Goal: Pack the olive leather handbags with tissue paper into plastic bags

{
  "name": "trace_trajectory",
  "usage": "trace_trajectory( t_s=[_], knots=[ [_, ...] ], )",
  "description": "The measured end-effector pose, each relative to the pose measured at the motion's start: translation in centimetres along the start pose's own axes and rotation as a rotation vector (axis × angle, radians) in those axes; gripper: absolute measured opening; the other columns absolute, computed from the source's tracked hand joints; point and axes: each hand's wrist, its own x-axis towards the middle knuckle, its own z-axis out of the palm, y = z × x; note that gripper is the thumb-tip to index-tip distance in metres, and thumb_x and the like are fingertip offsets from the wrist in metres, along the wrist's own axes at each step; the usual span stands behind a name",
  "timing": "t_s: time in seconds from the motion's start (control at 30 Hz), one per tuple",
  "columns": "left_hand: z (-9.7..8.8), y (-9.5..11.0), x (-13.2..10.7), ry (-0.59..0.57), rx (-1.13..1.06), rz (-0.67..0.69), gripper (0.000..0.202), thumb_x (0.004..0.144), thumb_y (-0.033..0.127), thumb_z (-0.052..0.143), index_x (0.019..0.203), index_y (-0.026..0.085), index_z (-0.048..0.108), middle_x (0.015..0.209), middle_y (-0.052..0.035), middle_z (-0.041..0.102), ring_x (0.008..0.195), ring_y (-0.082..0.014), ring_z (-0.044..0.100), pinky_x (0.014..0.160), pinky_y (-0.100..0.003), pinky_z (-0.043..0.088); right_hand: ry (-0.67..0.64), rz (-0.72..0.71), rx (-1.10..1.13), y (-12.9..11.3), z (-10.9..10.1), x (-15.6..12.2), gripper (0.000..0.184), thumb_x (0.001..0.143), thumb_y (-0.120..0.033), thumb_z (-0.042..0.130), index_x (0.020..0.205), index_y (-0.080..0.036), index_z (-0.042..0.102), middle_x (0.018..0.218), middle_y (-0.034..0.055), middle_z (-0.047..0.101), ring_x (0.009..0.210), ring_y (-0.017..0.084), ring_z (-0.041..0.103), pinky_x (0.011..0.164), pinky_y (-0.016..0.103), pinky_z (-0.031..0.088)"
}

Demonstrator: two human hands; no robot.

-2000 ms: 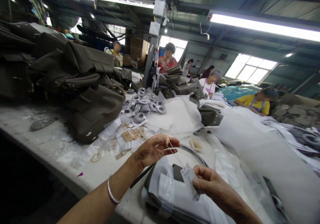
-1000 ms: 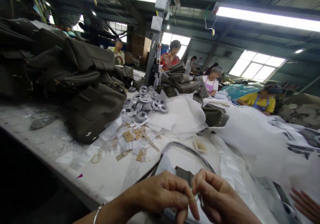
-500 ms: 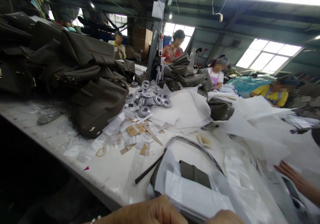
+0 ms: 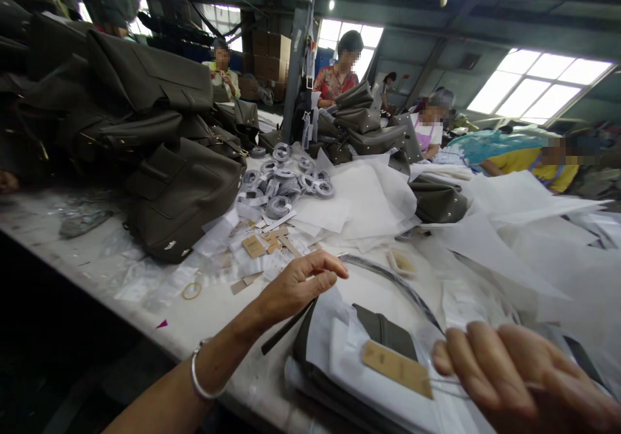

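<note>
My left hand reaches forward over the white table, fingers loosely curled with thumb and forefinger close together; nothing shows in it. A silver bangle sits on that wrist. My right hand is close to the camera at lower right, fingers pinched on a thin string that carries a brown paper tag. The tag hangs over a dark olive handbag partly wrapped in white tissue paper. The bag's thin strap arcs behind it.
A pile of olive handbags fills the left of the table. Rolls of tape, loose tags and white paper sheets lie in the middle. Several seated people work along the far side.
Both hands dropped to the bottom edge, then came apart. The left hand now reaches forward and the right hand has drawn a brown tag out to the right on its string.
</note>
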Motion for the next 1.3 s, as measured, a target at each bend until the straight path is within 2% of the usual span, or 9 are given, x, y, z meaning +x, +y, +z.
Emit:
trace_trajectory(
  t_s=[0.07, 0.17, 0.3, 0.5, 0.73, 0.93, 1.03, 1.13, 1.3],
  knots=[
    [-0.9, -1.0, 0.6, 0.02, 0.113, 0.024, 0.02, 0.092, 0.033, 0.06, 0.098, 0.018, 0.071, 0.108, -0.0076, 0.066, 0.107, -0.0231, 0.059, 0.099, -0.033, 0.041, 0.097, 0.044, 0.027, -0.8, -0.8, 0.8, 0.041, 0.09, -0.054, 0.05, 0.059, -0.027, 0.044, 0.048, -0.0017, 0.039, 0.039, 0.016, 0.042, 0.043, 0.034, 0.046],
    [-1.5, -2.2, 0.3, 0.025, 0.224, 0.011, 0.018, 0.092, 0.029, 0.059, 0.101, 0.019, 0.07, 0.109, -0.0074, 0.067, 0.107, -0.0225, 0.06, 0.099, -0.033, 0.042, 0.304, 0.128, -0.011, -1.3, -2.7, 2.5, 0.047, 0.09, -0.054, 0.053, 0.056, -0.024, 0.04, 0.052, -0.004, 0.037, 0.032, 0.007, 0.022, 0.033, 0.026, 0.029],
    [-1.7, -2.4, -0.2, 0.085, 0.348, 0.028, 0.017, 0.092, 0.024, 0.058, 0.102, 0.019, 0.071, 0.107, -0.0068, 0.068, 0.105, -0.0213, 0.062, 0.098, -0.032, 0.044, 0.438, 0.232, -0.237, 0.3, -4.8, 4.8, 0.041, 0.078, -0.057, 0.07, 0.065, -0.021, 0.058, 0.059, -0.0022, 0.052, 0.037, 0.004, 0.028, 0.036, 0.022, 0.026],
    [-0.2, -2.1, -1.7, -0.124, 0.439, 0.194, 0.018, 0.094, 0.02, 0.059, 0.109, 0.02, 0.07, 0.114, -0.0096, 0.069, 0.111, -0.0207, 0.062, 0.101, -0.031, 0.045, 0.131, 0.266, -0.681, 4.0, -2.1, 5.0, 0.027, 0.077, -0.047, 0.075, 0.084, -0.021, 0.073, 0.082, 0.0048, 0.072, 0.072, 0.02, 0.066, 0.064, 0.03, 0.053],
    [0.9, -3.7, -10.2, 0.008, 0.593, 0.295, 0.03, 0.091, 0.007, 0.051, 0.114, 0.021, 0.063, 0.095, -0.0082, 0.071, 0.092, -0.0186, 0.067, 0.083, -0.027, 0.053, -0.182, 0.05, -0.895, 8.2, 0.9, 2.7, 0.018, 0.091, -0.029, 0.058, 0.094, -0.028, 0.076, 0.086, 0.0028, 0.076, 0.082, 0.022, 0.07, 0.082, 0.038, 0.056],
    [1.7, -4.3, -16.7, -0.256, 0.97, 0.488, 0.045, 0.094, 0.018, 0.054, 0.139, 0.024, 0.05, 0.124, -0.0092, 0.069, 0.125, -0.0227, 0.058, 0.118, -0.039, 0.031, -0.294, -0.058, -0.977, 9.6, 1.2, 1.6, 0.02, 0.093, -0.023, 0.056, 0.101, -0.029, 0.073, 0.092, 0.0017, 0.076, 0.087, 0.021, 0.069, 0.098, 0.045, 0.05],
    [2.6, -4.1, -16.1, -0.171, 0.985, 0.544, 0.049, 0.093, 0.016, 0.054, 0.142, 0.02, 0.047, 0.128, -0.0104, 0.066, 0.133, -0.0237, 0.05, 0.12, -0.04, 0.024, -0.313, -0.14, -1.067, 9.4, 1.4, 1.2, 0.018, 0.094, -0.022, 0.055, 0.101, -0.027, 0.071, 0.092, 0.0022, 0.075, 0.087, 0.02, 0.067, 0.096, 0.043, 0.05],
    [3.7, -4.0, -13.3, -0.111, 1.016, 0.533, 0.052, 0.093, 0.011, 0.05, 0.144, 0.018, 0.044, 0.134, -0.0119, 0.062, 0.139, -0.0255, 0.042, 0.12, -0.043, 0.021, -0.359, -0.211, -1.136, 9.2, 1.7, 0.9, 0.021, 0.096, -0.018, 0.051, 0.101, -0.024, 0.07, 0.093, 0.0034, 0.074, 0.088, 0.02, 0.064, 0.091, 0.039, 0.05],
    [4.4, -4.3, -8.7, -0.143, 1.004, 0.401, 0.026, 0.098, 0.015, 0.047, 0.117, 0.016, 0.065, 0.115, -0.0112, 0.071, 0.115, -0.0217, 0.063, 0.107, -0.034, 0.038, -0.41, -0.288, -1.184, 9.0, 2.1, 0.7, 0.023, 0.095, -0.014, 0.049, 0.095, -0.021, 0.071, 0.087, 0.0048, 0.073, 0.081, 0.019, 0.061, 0.079, 0.033, 0.051]
  ],
)
